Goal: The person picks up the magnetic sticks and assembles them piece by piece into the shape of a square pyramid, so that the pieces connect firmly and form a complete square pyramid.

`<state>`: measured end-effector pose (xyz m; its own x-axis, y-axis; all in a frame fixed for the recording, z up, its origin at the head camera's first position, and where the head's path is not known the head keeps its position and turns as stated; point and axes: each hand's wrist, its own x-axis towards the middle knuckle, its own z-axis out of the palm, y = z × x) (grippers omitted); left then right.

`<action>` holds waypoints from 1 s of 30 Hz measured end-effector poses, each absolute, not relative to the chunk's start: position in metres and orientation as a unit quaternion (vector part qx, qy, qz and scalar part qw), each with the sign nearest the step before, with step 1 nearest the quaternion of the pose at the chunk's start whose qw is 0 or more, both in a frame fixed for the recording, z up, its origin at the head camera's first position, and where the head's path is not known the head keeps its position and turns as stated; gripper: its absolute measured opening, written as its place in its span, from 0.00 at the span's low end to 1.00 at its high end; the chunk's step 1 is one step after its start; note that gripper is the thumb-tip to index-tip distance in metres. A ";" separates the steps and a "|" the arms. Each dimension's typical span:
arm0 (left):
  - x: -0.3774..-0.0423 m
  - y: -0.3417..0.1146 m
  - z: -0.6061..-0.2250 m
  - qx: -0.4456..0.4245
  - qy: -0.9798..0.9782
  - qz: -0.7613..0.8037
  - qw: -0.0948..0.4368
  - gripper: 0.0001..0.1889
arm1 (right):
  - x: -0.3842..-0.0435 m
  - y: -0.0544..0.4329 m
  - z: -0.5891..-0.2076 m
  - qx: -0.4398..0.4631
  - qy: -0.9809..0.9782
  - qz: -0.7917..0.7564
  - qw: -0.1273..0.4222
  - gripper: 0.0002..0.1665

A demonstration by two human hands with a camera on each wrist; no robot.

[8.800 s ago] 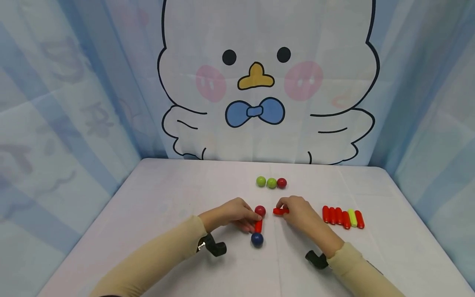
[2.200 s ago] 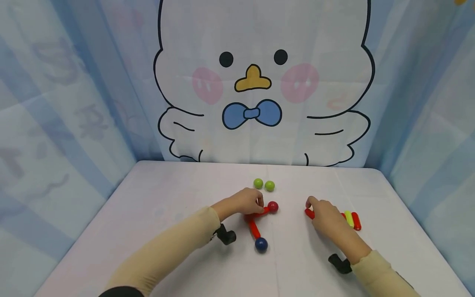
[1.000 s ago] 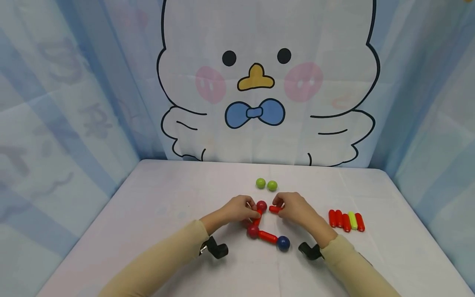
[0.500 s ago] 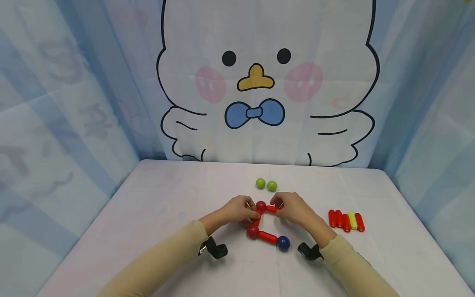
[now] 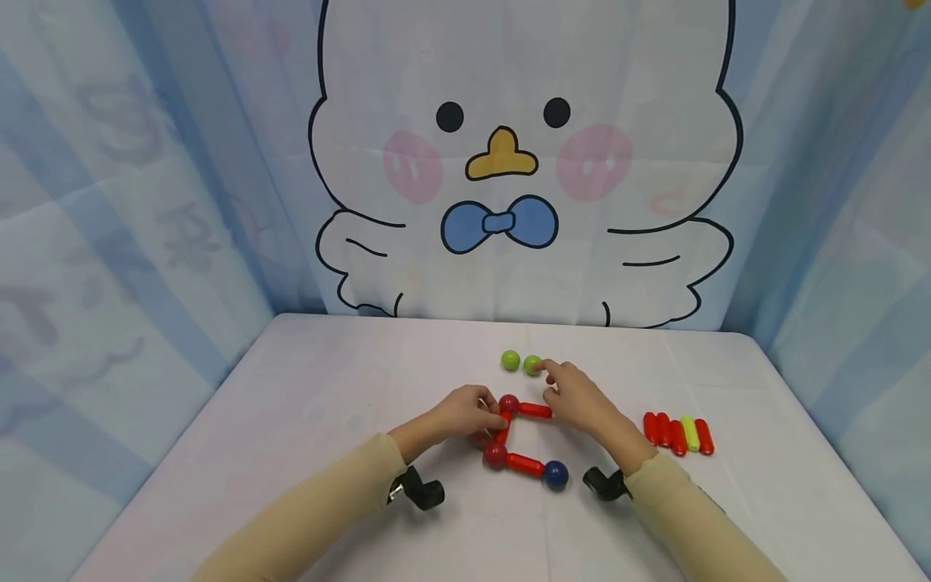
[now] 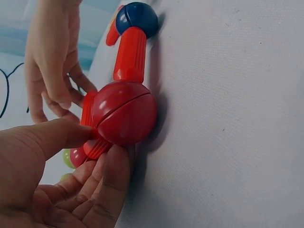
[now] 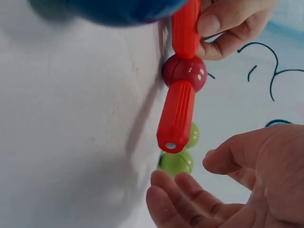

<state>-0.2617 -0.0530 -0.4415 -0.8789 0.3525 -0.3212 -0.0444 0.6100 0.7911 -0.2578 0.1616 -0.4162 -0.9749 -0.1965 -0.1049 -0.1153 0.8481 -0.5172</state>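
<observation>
My left hand point(image 5: 465, 411) pinches a red magnetic rod point(image 5: 504, 428) that joins a near red ball point(image 5: 495, 455) to a farther red ball point(image 5: 509, 403). From the near ball, another red rod point(image 5: 525, 465) runs right to a dark blue ball point(image 5: 556, 475). A third rod point(image 5: 535, 411) points right from the farther ball; its free end shows a silvery disc in the right wrist view. My right hand point(image 5: 582, 398) holds nothing, thumb and fingers apart, reaching past that rod to the right green ball point(image 5: 532, 365). Whether a fingertip touches this ball I cannot tell.
Left of that ball lies a second green ball point(image 5: 511, 360). On the right, several loose red rods point(image 5: 663, 430) lie in a row with one yellow-green rod point(image 5: 690, 433). A printed curtain stands behind the white table point(image 5: 327, 364).
A red ball and two rods have joined the rod and balls seen first. Over the last second my right hand attached the third rod to the farther ball, released it and moved toward the green balls.
</observation>
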 end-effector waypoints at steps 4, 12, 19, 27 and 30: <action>-0.261 -0.054 -0.442 0.084 0.862 0.444 0.232 0.11 | -0.265 0.164 -0.422 -0.072 0.962 -0.246 0.091 0.32; -0.256 -0.053 -0.441 0.078 0.859 0.451 0.230 0.11 | -0.267 0.170 -0.427 -0.033 0.962 -0.265 0.061 0.31; -0.257 -0.054 -0.442 0.077 0.864 0.444 0.225 0.11 | -0.268 0.173 -0.430 -0.061 0.965 -0.249 0.058 0.26; -0.258 -0.056 -0.442 0.080 0.862 0.447 0.225 0.10 | -0.264 0.178 -0.427 -0.045 0.961 -0.262 0.073 0.22; -0.258 -0.056 -0.442 0.080 0.863 0.445 0.226 0.10 | -0.260 0.180 -0.426 -0.037 0.961 -0.261 0.086 0.22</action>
<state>-0.2583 -0.0564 -0.4416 -0.8854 0.3386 -0.3184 -0.0635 0.5904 0.8046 -0.2605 0.1798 -0.4258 -0.9826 -0.1151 -0.1459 -0.0254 0.8609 -0.5081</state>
